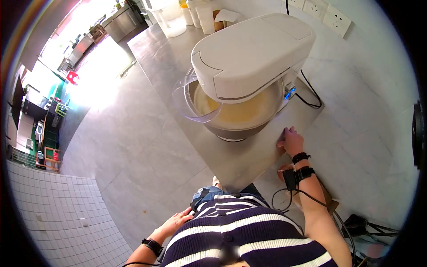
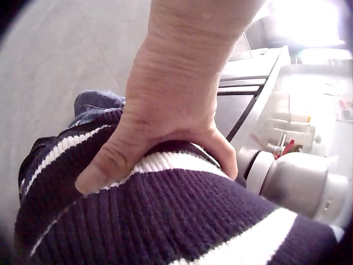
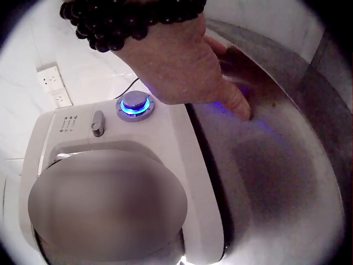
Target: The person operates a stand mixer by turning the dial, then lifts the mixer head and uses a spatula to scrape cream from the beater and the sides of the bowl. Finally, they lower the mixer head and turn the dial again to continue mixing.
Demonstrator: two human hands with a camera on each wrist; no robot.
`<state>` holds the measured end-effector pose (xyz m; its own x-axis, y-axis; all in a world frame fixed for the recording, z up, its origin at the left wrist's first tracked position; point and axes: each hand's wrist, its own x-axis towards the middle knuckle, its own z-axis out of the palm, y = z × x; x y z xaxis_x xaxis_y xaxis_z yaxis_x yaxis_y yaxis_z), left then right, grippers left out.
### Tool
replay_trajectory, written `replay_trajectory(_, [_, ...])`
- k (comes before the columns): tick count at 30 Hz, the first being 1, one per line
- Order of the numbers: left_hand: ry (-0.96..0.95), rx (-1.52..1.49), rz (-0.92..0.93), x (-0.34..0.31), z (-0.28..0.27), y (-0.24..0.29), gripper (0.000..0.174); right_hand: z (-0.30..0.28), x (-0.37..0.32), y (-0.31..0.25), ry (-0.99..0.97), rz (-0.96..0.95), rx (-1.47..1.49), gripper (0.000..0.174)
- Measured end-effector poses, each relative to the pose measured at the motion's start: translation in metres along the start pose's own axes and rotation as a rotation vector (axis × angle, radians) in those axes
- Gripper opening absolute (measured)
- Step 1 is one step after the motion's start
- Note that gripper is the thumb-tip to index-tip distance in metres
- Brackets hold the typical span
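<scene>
A white stand mixer (image 1: 253, 53) stands on a metal table (image 1: 222, 155), its steel bowl (image 1: 240, 132) holding a pale yellow mixture (image 1: 242, 112). A clear guard (image 1: 202, 117) sticks out over the bowl's rim. My right hand (image 1: 292, 141) rests on the tabletop near its edge, beside the mixer. In the right wrist view that hand (image 3: 179, 66) touches the metal with its fingertips, near the mixer's blue-lit knob (image 3: 135, 105). My left hand (image 2: 171, 110) rests on the striped shirt (image 2: 182, 204) at the waist, thumb and fingers spread over the cloth.
Behind the mixer are a clear plastic jug (image 1: 171, 20), pale bottles (image 1: 204, 18) and an opened box (image 1: 227, 17). Wall sockets (image 1: 336, 21) and a black cable (image 1: 316, 91) lie to the right. A black bag (image 1: 356, 226) is at the lower right.
</scene>
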<state>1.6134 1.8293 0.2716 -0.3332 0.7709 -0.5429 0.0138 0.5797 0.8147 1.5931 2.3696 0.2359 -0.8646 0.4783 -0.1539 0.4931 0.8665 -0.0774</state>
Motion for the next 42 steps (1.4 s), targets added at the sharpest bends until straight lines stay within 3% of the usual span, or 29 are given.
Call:
replay_trajectory(3, [0.009, -0.073, 0.012, -0.001, 0.001, -0.004, 0.028, 0.001, 0.000, 0.000, 0.002, -0.005, -0.018, 0.056])
replay_trajectory(8, [0.023, 0.214, 0.040, -0.002, -0.003, 0.018, 0.030, -0.003, 0.000, -0.001, -0.042, 0.010, -0.016, 0.059])
replay_trajectory(14, [0.036, 0.248, 0.086, -0.003, 0.001, 0.006, 0.033, -0.005, 0.000, -0.004, -0.058, 0.017, -0.036, 0.060])
replay_trajectory(19, [-0.035, 0.042, 0.050, 0.004, 0.008, -0.051, 0.035, -0.005, 0.001, -0.004, -0.077, 0.023, -0.047, 0.060])
replay_trajectory(25, [-0.028, 0.022, 0.084, 0.005, 0.011, -0.062, 0.038, -0.007, 0.001, -0.004, -0.078, 0.020, -0.037, 0.058])
replay_trajectory(34, [0.056, 0.278, 0.140, -0.003, 0.003, -0.008, 0.049, -0.007, -0.001, -0.002, -0.041, 0.012, -0.003, 0.055])
replay_trajectory(42, [0.079, -0.293, -0.211, 0.005, 0.008, -0.009, 0.066, -0.004, 0.000, -0.003, -0.008, 0.023, 0.013, 0.055])
